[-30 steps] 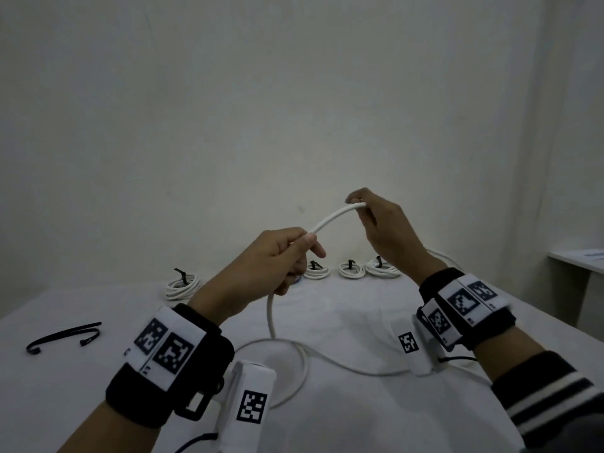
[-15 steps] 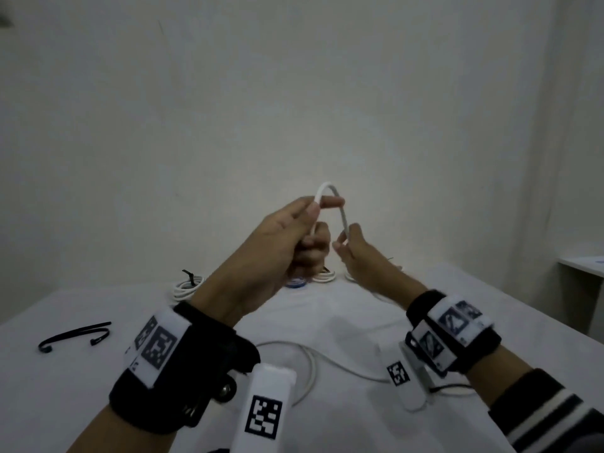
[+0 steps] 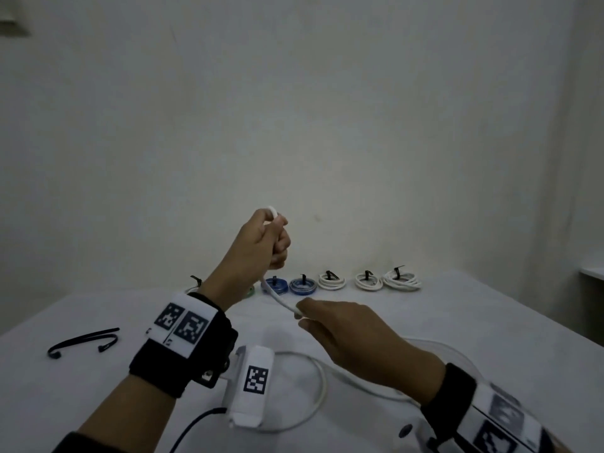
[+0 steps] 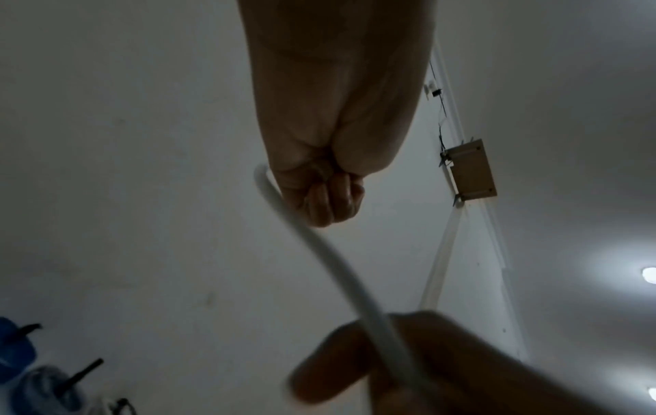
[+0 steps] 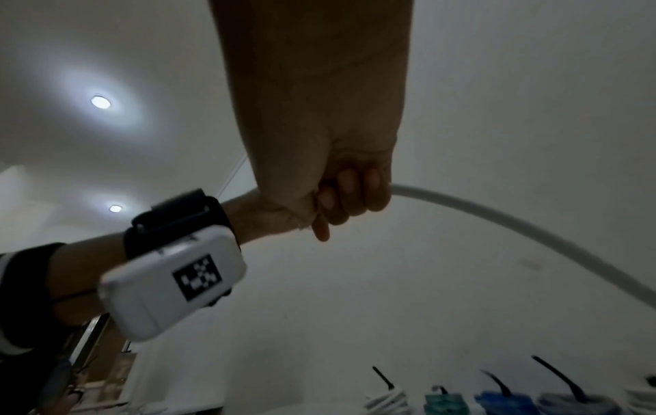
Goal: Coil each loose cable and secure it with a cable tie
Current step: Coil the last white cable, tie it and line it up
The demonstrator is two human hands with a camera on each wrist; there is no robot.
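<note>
Gripping the white cable [image 3: 281, 301] in my raised left hand [image 3: 261, 246], I pinch it lower with my right hand [image 3: 346, 335], its slack trailing toward me across the table [image 3: 98, 387].

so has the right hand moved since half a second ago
Yes. The right hand has dropped down and away from the left hand. Before, it was raised in front of the wall; now it sits below the row of tied coils, gripping the white cable.
</note>
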